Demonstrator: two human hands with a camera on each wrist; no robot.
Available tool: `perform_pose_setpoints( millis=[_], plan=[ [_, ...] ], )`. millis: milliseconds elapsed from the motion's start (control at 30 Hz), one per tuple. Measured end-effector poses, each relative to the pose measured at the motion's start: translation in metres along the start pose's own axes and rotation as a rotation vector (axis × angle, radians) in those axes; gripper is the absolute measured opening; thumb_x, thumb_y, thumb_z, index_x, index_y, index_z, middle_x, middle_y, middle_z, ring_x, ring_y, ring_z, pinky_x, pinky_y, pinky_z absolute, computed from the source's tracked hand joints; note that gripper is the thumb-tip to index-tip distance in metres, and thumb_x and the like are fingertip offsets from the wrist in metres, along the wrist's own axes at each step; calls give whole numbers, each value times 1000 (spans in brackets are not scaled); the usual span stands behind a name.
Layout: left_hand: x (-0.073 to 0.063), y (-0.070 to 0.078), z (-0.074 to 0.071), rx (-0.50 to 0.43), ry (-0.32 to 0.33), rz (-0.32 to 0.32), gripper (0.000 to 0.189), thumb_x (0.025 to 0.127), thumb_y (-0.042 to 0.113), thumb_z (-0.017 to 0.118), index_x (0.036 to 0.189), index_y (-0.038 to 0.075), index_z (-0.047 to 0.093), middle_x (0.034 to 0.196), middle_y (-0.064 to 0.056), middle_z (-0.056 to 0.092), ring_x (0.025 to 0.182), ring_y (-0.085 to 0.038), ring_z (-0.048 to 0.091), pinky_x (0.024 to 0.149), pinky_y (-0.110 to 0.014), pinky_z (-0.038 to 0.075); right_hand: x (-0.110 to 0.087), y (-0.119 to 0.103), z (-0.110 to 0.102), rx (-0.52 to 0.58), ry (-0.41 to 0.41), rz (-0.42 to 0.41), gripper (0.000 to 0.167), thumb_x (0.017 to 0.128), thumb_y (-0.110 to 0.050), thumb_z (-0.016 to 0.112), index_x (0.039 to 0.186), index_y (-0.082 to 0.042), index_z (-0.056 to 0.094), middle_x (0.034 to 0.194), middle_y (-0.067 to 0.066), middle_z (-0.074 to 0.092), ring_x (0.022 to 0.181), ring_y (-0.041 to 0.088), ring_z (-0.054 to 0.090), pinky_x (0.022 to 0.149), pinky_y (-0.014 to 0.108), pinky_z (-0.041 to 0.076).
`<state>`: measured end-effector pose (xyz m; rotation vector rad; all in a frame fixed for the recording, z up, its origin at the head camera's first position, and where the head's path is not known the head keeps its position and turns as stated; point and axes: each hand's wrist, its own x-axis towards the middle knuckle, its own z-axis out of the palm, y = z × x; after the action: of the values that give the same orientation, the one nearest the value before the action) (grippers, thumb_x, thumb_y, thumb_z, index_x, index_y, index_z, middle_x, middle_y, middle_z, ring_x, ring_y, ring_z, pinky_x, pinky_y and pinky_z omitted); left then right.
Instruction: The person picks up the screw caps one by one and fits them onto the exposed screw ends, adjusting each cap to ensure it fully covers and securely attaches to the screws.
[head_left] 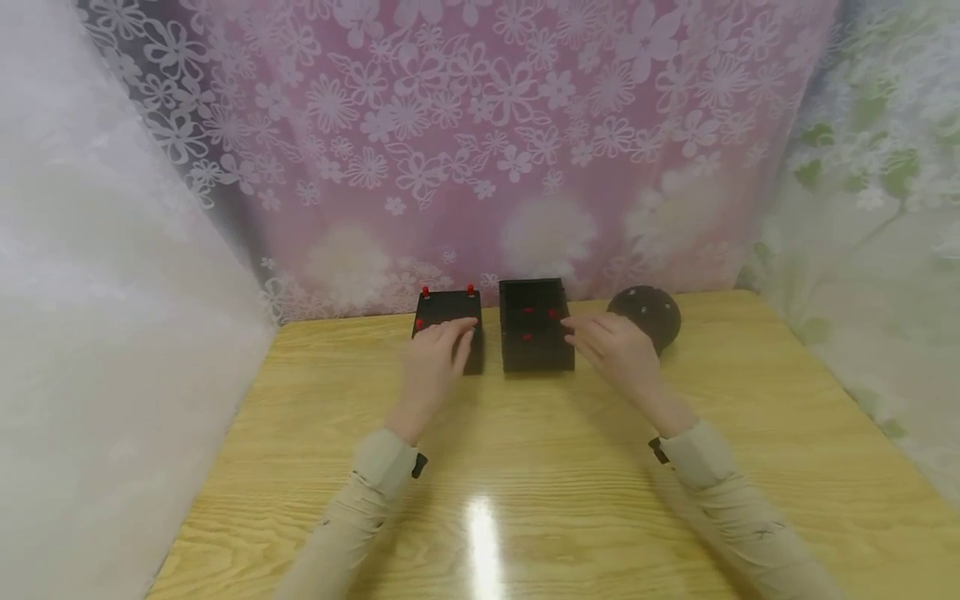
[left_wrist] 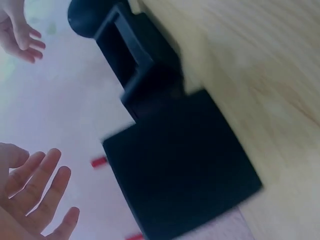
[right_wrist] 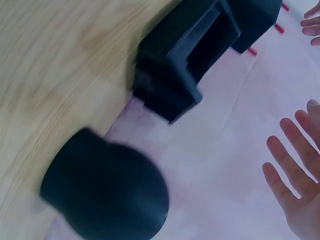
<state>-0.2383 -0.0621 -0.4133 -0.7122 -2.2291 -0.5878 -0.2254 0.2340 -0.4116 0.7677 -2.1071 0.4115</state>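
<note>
My left hand hovers over a black block, its fingers loosely bent with nothing seen between them. Red pegs stand up from the block's top; the hand hides part of that top. Beside it is an open black box with several red pegs inside. At the box's right edge is my right hand, also holding nothing that I can make out. In the right wrist view, the fingers of the right hand are spread apart; the left wrist view shows the left hand likewise.
A black dome with small holes sits behind the right hand, near the back edge of the wooden table. A pink flowered curtain hangs behind, with pale curtains at both sides.
</note>
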Motion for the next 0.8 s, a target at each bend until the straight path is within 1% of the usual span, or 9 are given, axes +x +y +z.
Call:
perform_pose_setpoints(
  millis=[100,133,267,333,367,500,600,733,800],
  plan=[
    [12,14,10,-36,-50,-9,22,103,19,61,119,8,71,103,-5,76,88,-24,71,92,-44,56,-7,14,-10,-14,31,36,27,83,-11,82,109,-5,75,100,13,75,84,33,70,75,46,58],
    [16,18,14,-40,-66,-12,22,104,19,60,120,8,71,103,-5,76,89,-24,71,93,-43,55,-10,19,-14,-11,36,57,27,84,-10,81,110,-4,75,101,15,75,87,34,70,77,47,57],
    [33,32,30,-39,-104,-8,24,104,22,60,123,12,70,101,-2,75,88,-22,70,93,-41,55,-16,38,-30,2,23,142,32,83,-5,81,114,-2,73,110,17,73,101,38,68,89,52,55],
    [41,38,39,-32,-115,-4,24,104,24,60,124,13,70,102,-1,75,89,-21,69,92,-40,55,-19,47,-37,-5,3,194,36,83,-5,81,117,-2,72,114,17,72,104,38,68,90,53,54],
    [45,42,43,-38,-119,-2,24,103,23,61,124,13,70,103,-1,75,89,-21,69,92,-40,55,-21,52,-40,-11,-12,219,37,84,-6,80,119,-3,71,116,17,71,105,38,67,89,53,55],
    [56,54,59,-43,-152,1,28,103,25,62,127,12,68,113,-3,74,97,-22,69,92,-39,55,-32,73,-47,-61,-70,295,41,88,-10,78,126,-2,66,122,21,69,99,43,68,72,53,57],
    [62,65,72,-30,-204,2,33,105,27,59,133,11,64,119,-4,72,102,-22,68,91,-38,55,-41,87,-51,-101,-125,340,46,90,-14,77,131,0,62,126,25,65,95,46,67,64,54,55],
    [68,79,91,-7,-280,-7,39,106,29,56,140,10,58,127,-5,68,107,-20,67,92,-35,55,-49,101,-56,-98,-217,401,51,95,-19,72,139,1,55,133,28,59,108,50,62,80,61,54],
    [70,86,100,-4,-316,-14,42,105,27,58,143,9,55,133,-5,65,112,-19,65,97,-34,53,-52,106,-58,-85,-258,416,53,97,-22,70,142,1,52,135,29,56,114,51,58,88,64,50]
  ],
)
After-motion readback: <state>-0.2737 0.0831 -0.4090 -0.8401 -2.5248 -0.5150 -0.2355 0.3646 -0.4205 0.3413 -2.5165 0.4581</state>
